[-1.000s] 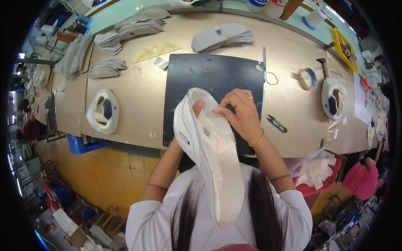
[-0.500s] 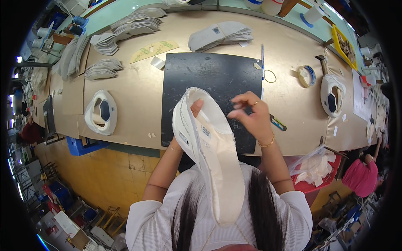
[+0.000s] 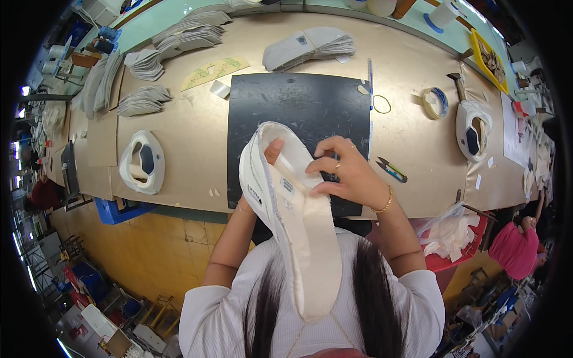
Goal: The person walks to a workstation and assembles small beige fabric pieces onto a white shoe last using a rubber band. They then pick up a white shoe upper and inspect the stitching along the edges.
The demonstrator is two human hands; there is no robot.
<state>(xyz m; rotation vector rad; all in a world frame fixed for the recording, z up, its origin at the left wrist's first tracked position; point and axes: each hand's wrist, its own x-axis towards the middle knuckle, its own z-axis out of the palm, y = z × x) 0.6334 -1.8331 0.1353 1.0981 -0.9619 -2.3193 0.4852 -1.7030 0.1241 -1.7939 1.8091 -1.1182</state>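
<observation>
I hold a long white fabric piece (image 3: 301, 238), a curved padded part with a stitched edge and small labels, upright in front of my chest. My left hand (image 3: 273, 153) is mostly hidden behind its top, only a fingertip showing inside the curve. My right hand (image 3: 346, 173) pinches the inner lining near the top from the right. Both hands hover over the near edge of a black cutting mat (image 3: 298, 113) on the tan worktable (image 3: 197, 131).
Stacks of grey-white cut pieces (image 3: 307, 48) lie at the back and left. White shoe-shaped parts sit at left (image 3: 142, 162) and right (image 3: 473, 130). A tape roll (image 3: 436, 102), rubber band (image 3: 382, 105), snips (image 3: 391, 169), ruler (image 3: 370, 95) lie right of the mat. A person in pink (image 3: 518, 247) is at lower right.
My right hand came off the piece half a second ago, then returned to pinch the inner lining. The piece stays held upright by my left hand.
</observation>
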